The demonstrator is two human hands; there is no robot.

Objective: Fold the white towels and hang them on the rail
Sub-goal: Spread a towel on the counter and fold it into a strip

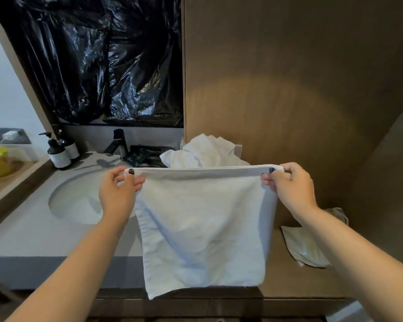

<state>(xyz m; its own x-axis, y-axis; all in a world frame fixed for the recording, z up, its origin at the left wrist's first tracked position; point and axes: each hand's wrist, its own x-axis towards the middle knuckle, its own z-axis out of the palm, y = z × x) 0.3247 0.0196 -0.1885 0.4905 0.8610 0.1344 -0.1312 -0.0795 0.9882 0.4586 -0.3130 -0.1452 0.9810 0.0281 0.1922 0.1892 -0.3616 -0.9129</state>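
A white towel (pixel 203 228) hangs flat in front of me, stretched by its top edge above the grey counter. My left hand (pixel 118 194) pinches the top left corner and my right hand (pixel 289 187) pinches the top right corner. The lower edge dangles past the counter's front. Behind it a crumpled heap of white towels (pixel 205 152) lies against the wooden wall. No rail shows in this view.
A round sink (pixel 75 201) is set in the counter (pixel 33 238) at left, with a dark tap (pixel 118 142) and two pump bottles (pixel 59 154). Black plastic sheeting (pixel 98 59) covers the wall above. A wooden panel (pixel 289 77) fills the right, with a pale packet (pixel 303 247) below.
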